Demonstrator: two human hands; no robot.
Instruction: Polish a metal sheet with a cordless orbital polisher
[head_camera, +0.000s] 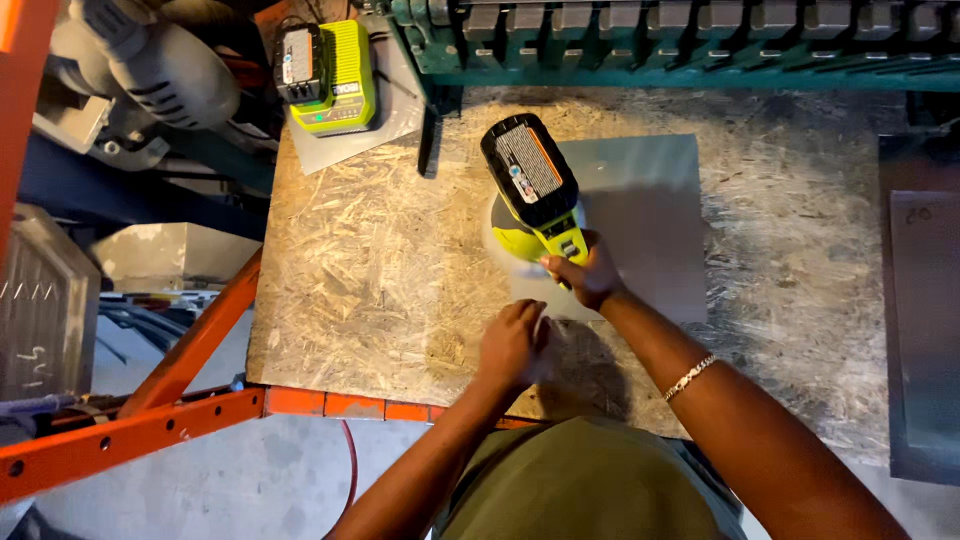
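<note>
Here, in the head view, the right hand (590, 272) wraps its fingers around the handle of a lime-green cordless sander (535, 195) resting on a grey metal sheet (640, 220) on the chipboard counter (370, 260). The left hand (512, 345) presses curled fingers on the sheet's near edge.

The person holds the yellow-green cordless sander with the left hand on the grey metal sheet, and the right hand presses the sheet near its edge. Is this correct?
Not quite: the hands are swapped. In the head view, the right hand holds the cordless sander on the grey metal sheet, and the left hand presses the sheet near its edge.
</note>
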